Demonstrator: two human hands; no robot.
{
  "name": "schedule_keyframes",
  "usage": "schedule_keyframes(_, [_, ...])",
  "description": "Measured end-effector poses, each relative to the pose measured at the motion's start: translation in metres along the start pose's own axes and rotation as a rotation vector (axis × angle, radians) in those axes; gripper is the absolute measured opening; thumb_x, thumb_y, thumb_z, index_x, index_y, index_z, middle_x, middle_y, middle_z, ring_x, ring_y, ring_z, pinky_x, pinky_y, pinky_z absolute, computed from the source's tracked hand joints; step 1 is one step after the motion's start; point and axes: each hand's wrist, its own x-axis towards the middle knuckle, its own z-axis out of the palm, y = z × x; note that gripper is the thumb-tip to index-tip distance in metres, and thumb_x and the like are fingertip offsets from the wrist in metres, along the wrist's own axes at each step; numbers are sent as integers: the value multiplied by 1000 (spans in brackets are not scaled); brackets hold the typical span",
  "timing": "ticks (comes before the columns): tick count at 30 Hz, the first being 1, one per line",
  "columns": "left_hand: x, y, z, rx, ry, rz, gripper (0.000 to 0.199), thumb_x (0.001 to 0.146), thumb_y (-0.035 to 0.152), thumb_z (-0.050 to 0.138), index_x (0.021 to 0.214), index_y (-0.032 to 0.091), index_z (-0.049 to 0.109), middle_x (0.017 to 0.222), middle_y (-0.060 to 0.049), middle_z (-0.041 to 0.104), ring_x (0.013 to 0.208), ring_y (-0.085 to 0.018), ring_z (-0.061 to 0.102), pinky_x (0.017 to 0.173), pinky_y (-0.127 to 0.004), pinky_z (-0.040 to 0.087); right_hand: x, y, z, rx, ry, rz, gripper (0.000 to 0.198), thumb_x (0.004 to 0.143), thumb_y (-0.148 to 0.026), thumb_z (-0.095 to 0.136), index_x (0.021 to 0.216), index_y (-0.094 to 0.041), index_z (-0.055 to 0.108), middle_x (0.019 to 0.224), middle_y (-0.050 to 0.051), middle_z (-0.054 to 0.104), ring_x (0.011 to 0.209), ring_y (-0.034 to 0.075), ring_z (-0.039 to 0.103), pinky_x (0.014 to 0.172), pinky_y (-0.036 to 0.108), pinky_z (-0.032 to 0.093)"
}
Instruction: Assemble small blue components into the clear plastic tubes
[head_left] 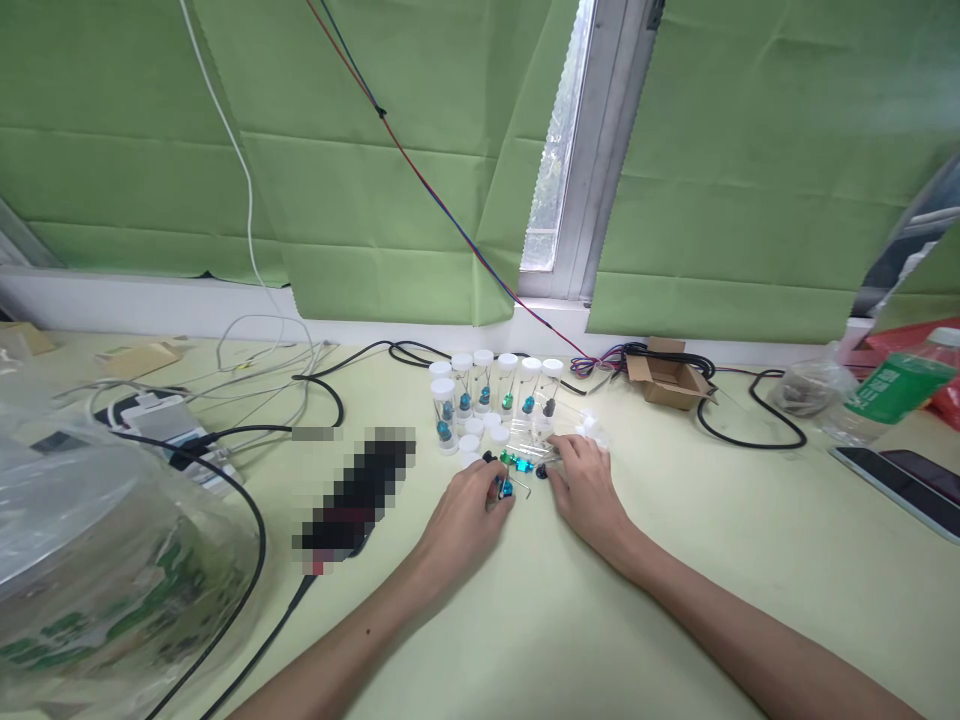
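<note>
My left hand (466,502) pinches a small blue metal part (506,488) between thumb and fingers. Beside that part a thin L-shaped hex key (526,489) shows. My right hand (589,488) has its fingers stretched over clear plastic tubes (531,438), thumb and fingers apart. Close to its thumb lies a small black part (541,471). Between the hands are a cyan metal part (523,465) and a green one (508,458). Behind them, several clear vials with white caps (485,385) stand upright with coloured parts inside. Loose white caps (471,442) lie in front.
An open cardboard box (670,385) and coiled black cable stand at the back. To the right are a green-labelled bottle (900,385) and phones (896,490). A large plastic bag (112,580), cables and a white power strip (161,430) occupy the left. A blurred dark object (356,495) lies left of my hand.
</note>
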Motion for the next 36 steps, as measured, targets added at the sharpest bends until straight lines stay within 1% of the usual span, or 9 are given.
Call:
schedule_keyframes(3, [0,1,-1,-8,0,-9,2,82,20,54,83,20,56,76,-2,56,70,-19,50,61,-28,34,0,0,0,-10,-5,14,34,86,-11,52,120,-17,53,113,12,58,104,28,50,91,42,38])
schedule_keyframes(8, [1,0,-1,-11,-5,4,7,84,18,49,80,20,55,77,-2,56,68,-18,49,61,-28,34,0,1,1,-8,-4,16,34,86,-12,52,119,-17,52,112,12,58,105,28,51,91,42,38])
schedule_keyframes(15, [1,0,-2,-16,-1,13,8,84,17,49,80,20,56,77,-2,56,69,-18,49,63,-29,35,0,2,2,-4,2,9,33,86,-13,51,119,-18,52,112,12,57,104,28,52,90,42,39])
schedule_keyframes(21, [1,0,0,-56,50,19,11,84,20,50,84,19,61,78,-3,57,69,-19,52,63,-30,37,0,0,0,-33,-12,4,36,87,-11,51,122,-17,52,110,13,60,103,28,52,88,42,39])
schedule_keyframes(24, [3,-1,0,-107,91,16,11,84,22,52,85,19,62,79,-3,59,66,-17,52,61,-29,37,0,0,1,-36,-11,8,35,87,-9,52,121,-17,53,109,13,61,102,28,52,87,41,40])
schedule_keyframes(26, [5,-1,1,-152,99,-8,10,83,25,54,86,19,62,76,-2,59,62,-16,50,59,-28,37,0,1,1,-29,-7,7,33,87,-10,52,119,-17,54,108,12,61,100,28,53,86,41,40])
schedule_keyframes(31, [8,-1,-1,-325,108,-122,17,81,35,60,82,19,59,64,3,52,56,-13,48,53,-25,36,1,2,2,-30,0,5,33,86,-9,54,118,-17,54,108,12,60,100,28,53,86,41,40])
schedule_keyframes(36, [9,-3,-2,-424,157,-138,22,81,40,61,84,18,58,63,4,48,54,-12,46,53,-23,35,2,0,-1,-1,27,5,32,85,-8,54,116,-16,54,107,12,59,100,27,54,85,41,43])
